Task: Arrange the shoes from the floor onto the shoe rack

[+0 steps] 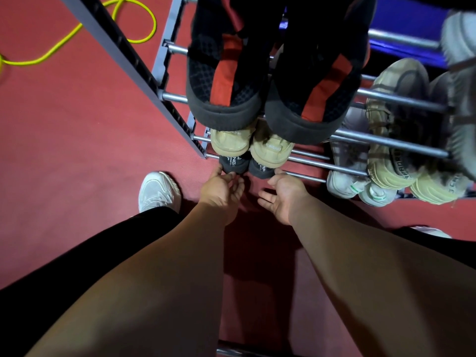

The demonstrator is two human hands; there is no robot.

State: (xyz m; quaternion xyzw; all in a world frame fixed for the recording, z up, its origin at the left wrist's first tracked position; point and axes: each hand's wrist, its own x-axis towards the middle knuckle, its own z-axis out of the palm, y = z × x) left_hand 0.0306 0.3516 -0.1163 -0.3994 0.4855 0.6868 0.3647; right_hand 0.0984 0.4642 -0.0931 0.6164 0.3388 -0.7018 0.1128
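Fingertips (223,169) of two open hands against two dark shoes (233,164).

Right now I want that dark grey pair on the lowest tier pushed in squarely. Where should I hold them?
Take the dark grey pair by the heels, from the front. Only the heels stick out past the rack rails; beige shoes cover them above. Left hand and right hand already flank them.

Dark grey shoe pair (246,166) on lowest rack tier: only heels show, rest hidden under beige suede shoes (251,145). Black-and-red slippers (270,81) cut off at top edge. Blurred grey shoe (461,34) cropped at right edge.
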